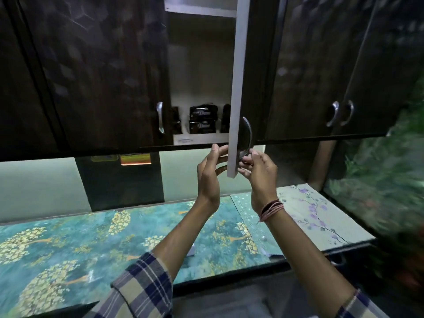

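Observation:
An overhead cabinet door [238,83] stands open, edge-on to me, its pale edge facing the camera. A curved metal handle [247,136] is on its right face. My right hand [259,171] pinches the lower end of that handle. My left hand [210,173] is raised on the door's left side, fingers loosely bent and touching the door's bottom corner. Inside the cabinet, dark packets [203,119] stand on the white shelf [197,140].
Closed dark cabinet doors with metal handles [160,117] [333,113] flank the open one. Below lies a counter with a teal patterned cover [91,244] and a pale floral mat [316,216]. A dark panel [119,182] stands against the back wall.

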{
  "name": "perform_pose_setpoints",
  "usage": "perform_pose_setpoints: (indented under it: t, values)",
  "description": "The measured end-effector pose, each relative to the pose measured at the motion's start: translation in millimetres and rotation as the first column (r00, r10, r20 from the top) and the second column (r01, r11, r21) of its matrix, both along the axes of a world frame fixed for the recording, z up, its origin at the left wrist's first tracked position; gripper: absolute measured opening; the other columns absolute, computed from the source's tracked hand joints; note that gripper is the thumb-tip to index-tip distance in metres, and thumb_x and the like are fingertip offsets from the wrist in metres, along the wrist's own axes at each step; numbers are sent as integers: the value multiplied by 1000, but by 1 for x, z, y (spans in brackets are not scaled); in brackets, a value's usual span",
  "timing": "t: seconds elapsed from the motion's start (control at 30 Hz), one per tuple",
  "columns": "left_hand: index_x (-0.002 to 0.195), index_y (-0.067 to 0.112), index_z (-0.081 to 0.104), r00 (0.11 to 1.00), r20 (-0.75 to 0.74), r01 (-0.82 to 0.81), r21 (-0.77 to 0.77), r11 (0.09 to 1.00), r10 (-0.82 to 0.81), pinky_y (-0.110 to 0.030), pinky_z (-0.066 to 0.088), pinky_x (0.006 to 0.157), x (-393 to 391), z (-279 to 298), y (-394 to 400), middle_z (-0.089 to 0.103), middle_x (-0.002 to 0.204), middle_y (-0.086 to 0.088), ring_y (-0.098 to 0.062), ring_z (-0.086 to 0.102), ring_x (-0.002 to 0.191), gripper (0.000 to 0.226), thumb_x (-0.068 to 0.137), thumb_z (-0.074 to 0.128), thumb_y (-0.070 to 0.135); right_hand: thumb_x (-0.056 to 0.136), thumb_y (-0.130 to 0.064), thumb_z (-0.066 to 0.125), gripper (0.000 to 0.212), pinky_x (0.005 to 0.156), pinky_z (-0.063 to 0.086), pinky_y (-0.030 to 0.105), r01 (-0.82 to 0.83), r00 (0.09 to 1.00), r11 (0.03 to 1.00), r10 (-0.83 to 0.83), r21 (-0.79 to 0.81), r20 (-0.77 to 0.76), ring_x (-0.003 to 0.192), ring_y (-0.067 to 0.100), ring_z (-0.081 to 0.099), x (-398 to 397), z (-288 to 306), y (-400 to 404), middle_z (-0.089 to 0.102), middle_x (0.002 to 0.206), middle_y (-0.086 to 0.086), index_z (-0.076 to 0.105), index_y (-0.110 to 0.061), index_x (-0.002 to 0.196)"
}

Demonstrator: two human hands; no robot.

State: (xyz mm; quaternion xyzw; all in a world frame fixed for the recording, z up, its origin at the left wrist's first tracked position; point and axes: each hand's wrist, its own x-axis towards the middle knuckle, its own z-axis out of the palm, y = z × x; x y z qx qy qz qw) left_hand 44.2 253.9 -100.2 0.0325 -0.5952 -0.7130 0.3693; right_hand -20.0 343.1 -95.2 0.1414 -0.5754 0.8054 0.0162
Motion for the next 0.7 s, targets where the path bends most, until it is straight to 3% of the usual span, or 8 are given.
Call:
perform_pose_setpoints:
  t: [0.17,0.27,0.33,0.43,0.6,0.7]
  values:
    - [118,11,76,994,45,101,25,995,-102,-43,53,99,-11,-4,73,79,116,-2,-19,72,113,54,107,39,49,108,-33,41,42,83,57,32,9,999,1000,-8,-24,44,90,17,71,-3,2,82,76,93,6,73,-14,89]
    - [120,10,75,980,98,167,56,984,-172,-45,53,100,-25,1,108,79,118,-4,-21,72,115,57,105,42,54,108,-34,42,42,80,53,32,51,994,998,-48,-24,94,85,16,70,-13,7,120,76,89,5,72,-14,87]
    - [121,9,74,966,131,214,68,975,-221,-46,52,101,-34,8,128,79,118,-6,-22,72,114,58,104,43,55,108,-34,44,41,87,57,37,56,990,997,-48,-53,132,85,18,70,-21,11,141,75,89,6,72,-13,87]
    - [127,9,71,939,181,288,44,957,-291,-41,52,97,-48,18,155,75,124,-8,-21,70,116,61,104,40,56,107,-38,44,42,102,52,43,64,985,996,-53,-67,163,89,18,67,-36,15,167,74,94,8,73,-9,97]
    - [131,13,68,900,234,369,33,929,-366,-33,52,86,-65,28,182,72,128,-6,-16,68,114,64,103,37,61,108,-41,38,54,91,51,27,73,982,997,-69,-13,174,104,19,66,-52,22,195,72,112,10,65,2,127]
    - [131,13,69,899,243,368,30,929,-364,-34,54,84,-72,29,187,71,133,-8,-20,68,117,66,102,38,64,108,-44,36,58,104,48,34,64,982,998,-66,16,175,121,26,63,-59,23,204,69,129,16,64,2,130]
